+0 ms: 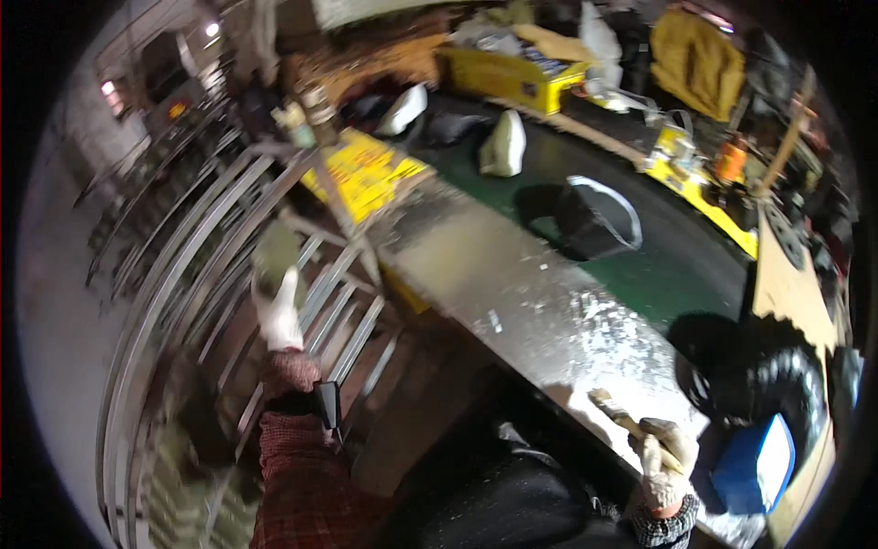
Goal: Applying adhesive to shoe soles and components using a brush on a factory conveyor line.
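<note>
My left hand [279,316], in a pale glove, is stretched out over a metal rack [238,192] on the left. It grips a flat, greyish-green piece [277,254], blurred, whose kind I cannot make out. At the lower right, my right hand [660,471], gloved too, is closed round a brush [622,417] with a light handle. The brush lies low over the bench's near edge, its tip toward the white-smeared part of the worktop [466,265].
Behind the worktop, a dark bucket [585,224] with a white rim and a pale wedge-like piece [503,146] rest on a green-black surface. A blue container [754,465] and black plastic [777,380] stand right of my right hand. Yellow sheeting [366,174] covers the worktop's far left end.
</note>
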`<state>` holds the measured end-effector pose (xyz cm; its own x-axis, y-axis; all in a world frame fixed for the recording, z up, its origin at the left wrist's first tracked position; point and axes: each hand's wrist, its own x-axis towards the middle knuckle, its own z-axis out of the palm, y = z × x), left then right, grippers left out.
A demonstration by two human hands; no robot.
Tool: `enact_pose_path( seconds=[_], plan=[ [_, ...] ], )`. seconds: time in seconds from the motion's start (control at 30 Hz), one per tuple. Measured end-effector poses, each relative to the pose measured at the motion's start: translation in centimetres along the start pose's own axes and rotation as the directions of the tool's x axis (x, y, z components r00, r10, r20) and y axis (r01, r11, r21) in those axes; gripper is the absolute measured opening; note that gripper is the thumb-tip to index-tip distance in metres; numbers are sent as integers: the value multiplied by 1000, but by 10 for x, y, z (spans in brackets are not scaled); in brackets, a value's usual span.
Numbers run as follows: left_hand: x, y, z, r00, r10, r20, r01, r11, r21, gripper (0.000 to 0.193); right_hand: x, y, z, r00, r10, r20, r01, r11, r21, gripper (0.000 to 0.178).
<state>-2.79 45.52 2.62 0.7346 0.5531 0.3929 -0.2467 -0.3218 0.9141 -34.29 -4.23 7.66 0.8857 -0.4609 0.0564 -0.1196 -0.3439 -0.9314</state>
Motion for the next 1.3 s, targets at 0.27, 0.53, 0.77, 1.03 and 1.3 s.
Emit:
enact_pose_path(
  seconds=[0.27,0.53,0.77,1.03,1.3],
  plan=[
    [-52,17,-21,972,217,93,-213,976,-52,52,-27,3,-5,986,-126,-110,107,981,-162,16],
    [-183,78,-22,612,-284,738,789,147,-597,73,-36,-18,-90,864,-291,-411,198,947,-254,21],
    [-231,119,54,-242,212,947,939,-196,284,85,-108,32,-260,603,-692,-398,-156,387,-909,20],
    [-303,93,65,-261,-241,935,965,-88,247,84,-119,49,-254,545,-195,-815,-107,948,-299,21],
    [-294,37,38,-503,-65,862,849,-226,478,79,-86,-11,-138,523,-343,-780,179,939,-293,24]
  ],
)
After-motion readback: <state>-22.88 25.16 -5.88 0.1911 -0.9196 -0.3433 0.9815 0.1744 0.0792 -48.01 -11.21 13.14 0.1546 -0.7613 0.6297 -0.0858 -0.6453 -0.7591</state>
